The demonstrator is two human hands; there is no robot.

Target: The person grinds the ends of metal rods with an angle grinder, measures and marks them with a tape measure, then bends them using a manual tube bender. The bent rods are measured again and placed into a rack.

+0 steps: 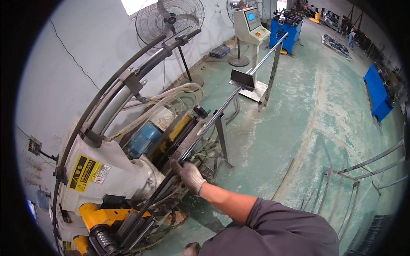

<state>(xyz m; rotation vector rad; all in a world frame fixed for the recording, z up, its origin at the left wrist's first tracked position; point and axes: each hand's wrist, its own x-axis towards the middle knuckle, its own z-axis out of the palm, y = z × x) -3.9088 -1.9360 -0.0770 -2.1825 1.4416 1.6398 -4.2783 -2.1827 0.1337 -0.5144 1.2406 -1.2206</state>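
My right hand (188,176), in a pale work glove with dark fingertips, is closed around a long, thin metal tube (213,118) beside a white bending machine (113,179). The tube slants away to the far right, passing a dark plate (242,80) on a stand. Below the hand, a dark bar (149,202) runs down to the machine's yellow arm (106,215) and clamp parts. At the bottom edge, a gloved bit that appears to be my left hand (191,249) just shows; its fingers are mostly hidden.
A curved arm with hoses (111,113) rises at the left. Behind are a large fan (170,19), a control console (252,25) and a blue machine (284,34). A blue bench (378,94) and metal frame (341,173) stand right. A distant person (352,39) is visible.
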